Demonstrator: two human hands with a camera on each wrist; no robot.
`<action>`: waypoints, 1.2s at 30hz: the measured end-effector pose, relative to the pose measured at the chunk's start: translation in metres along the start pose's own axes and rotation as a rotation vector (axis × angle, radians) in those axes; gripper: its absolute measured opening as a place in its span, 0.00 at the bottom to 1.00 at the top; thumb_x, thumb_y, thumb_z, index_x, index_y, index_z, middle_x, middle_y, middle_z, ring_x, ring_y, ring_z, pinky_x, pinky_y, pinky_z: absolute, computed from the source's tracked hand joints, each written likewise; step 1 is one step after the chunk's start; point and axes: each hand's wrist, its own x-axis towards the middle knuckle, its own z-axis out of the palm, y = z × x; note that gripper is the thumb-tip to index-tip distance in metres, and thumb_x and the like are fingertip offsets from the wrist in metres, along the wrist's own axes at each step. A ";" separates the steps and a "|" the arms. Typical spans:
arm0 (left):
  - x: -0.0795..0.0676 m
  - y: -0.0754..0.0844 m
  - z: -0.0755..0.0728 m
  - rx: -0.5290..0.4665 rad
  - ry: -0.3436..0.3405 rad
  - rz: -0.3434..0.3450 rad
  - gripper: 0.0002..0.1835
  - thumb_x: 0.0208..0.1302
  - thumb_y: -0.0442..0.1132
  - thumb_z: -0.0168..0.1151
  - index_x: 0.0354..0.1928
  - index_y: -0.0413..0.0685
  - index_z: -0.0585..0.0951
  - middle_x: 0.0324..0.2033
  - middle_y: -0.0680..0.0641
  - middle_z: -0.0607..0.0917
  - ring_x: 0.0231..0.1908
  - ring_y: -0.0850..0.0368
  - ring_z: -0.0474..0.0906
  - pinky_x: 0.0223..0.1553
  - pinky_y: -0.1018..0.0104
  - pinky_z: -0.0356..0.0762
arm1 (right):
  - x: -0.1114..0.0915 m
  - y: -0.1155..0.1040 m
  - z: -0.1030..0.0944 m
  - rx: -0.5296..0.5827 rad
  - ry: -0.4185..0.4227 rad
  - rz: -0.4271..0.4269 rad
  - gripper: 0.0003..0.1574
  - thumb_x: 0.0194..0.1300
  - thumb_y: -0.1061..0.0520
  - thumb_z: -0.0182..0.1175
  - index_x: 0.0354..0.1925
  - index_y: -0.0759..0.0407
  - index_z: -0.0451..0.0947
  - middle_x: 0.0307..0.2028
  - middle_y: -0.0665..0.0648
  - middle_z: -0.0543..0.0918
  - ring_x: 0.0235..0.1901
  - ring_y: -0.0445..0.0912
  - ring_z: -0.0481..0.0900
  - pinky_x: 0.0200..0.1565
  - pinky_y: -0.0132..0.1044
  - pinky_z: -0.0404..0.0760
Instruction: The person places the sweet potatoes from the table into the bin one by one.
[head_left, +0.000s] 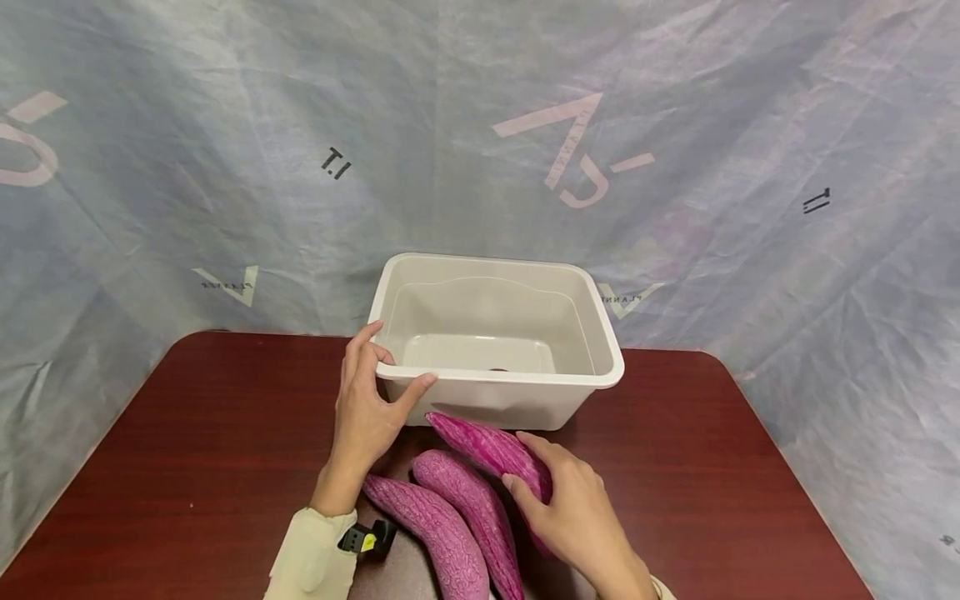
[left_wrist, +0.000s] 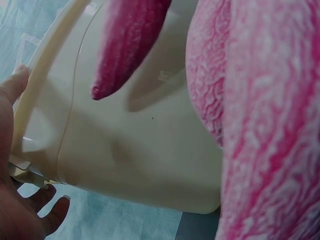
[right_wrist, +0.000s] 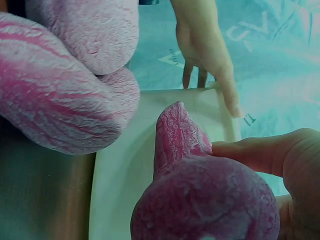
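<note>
My left hand grips the near left corner of a white plastic bin, its thumb on the front rim. My right hand holds a long purple sweet potato with pale streaks, thumb on one side and fingers over the other. Its pointed end rises toward the bin's front wall. In the right wrist view the held sweet potato shows its thick, rounded end. Between my forearms lie two more wrinkled, curved sweet potatoes, a left one and a middle one.
The bin stands at the back of a dark red wooden table, close to a grey printed cloth. A small dark spot shows inside, just above the front rim. A black strap device sits on my left wrist.
</note>
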 end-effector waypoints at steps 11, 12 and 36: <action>-0.001 0.000 0.002 0.007 0.000 0.010 0.29 0.52 0.53 0.77 0.39 0.46 0.68 0.73 0.52 0.66 0.70 0.45 0.65 0.53 0.47 0.67 | -0.005 -0.004 -0.009 -0.008 0.050 -0.046 0.32 0.57 0.49 0.74 0.60 0.44 0.80 0.50 0.42 0.87 0.49 0.43 0.86 0.51 0.46 0.82; -0.001 0.000 0.003 0.008 0.001 0.014 0.29 0.52 0.53 0.77 0.38 0.46 0.68 0.73 0.51 0.67 0.69 0.44 0.66 0.53 0.47 0.67 | -0.005 -0.005 -0.010 -0.007 0.054 -0.048 0.32 0.57 0.49 0.74 0.60 0.43 0.80 0.50 0.42 0.87 0.50 0.42 0.86 0.52 0.46 0.82; -0.001 0.000 0.000 0.009 0.016 0.008 0.29 0.52 0.52 0.78 0.39 0.46 0.68 0.73 0.53 0.66 0.70 0.44 0.65 0.52 0.48 0.67 | -0.006 -0.016 -0.029 0.027 0.131 -0.070 0.31 0.57 0.49 0.74 0.59 0.40 0.79 0.48 0.41 0.87 0.44 0.38 0.85 0.45 0.42 0.82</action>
